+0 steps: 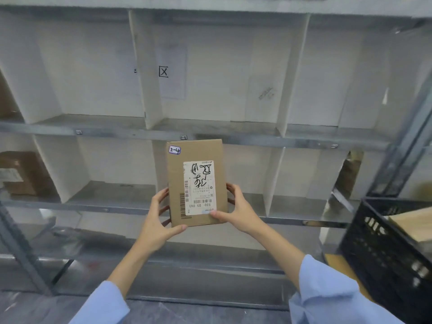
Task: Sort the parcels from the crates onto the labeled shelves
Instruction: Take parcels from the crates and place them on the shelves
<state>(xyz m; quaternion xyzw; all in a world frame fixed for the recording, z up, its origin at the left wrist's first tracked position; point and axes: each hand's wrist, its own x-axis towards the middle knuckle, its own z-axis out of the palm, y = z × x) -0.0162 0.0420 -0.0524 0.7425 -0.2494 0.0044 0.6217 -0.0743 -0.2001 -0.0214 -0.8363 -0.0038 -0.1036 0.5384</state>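
A flat brown cardboard parcel (197, 176) is held upright in front of the metal shelf unit (131, 134), at the middle compartment of the second row. It carries a white shipping label with handwriting and a small sticker reading "2-2" at its top left corner. My left hand (160, 218) grips its lower left edge, and my right hand (236, 209) grips its lower right edge with the thumb on the label. Small tags sit on the shelf rails.
White dividers split the shelves into compartments. A brown box (21, 174) lies in the far-left compartment of the second row. A black plastic crate (385, 253) with cardboard parcels (413, 223) inside stands at the right edge.
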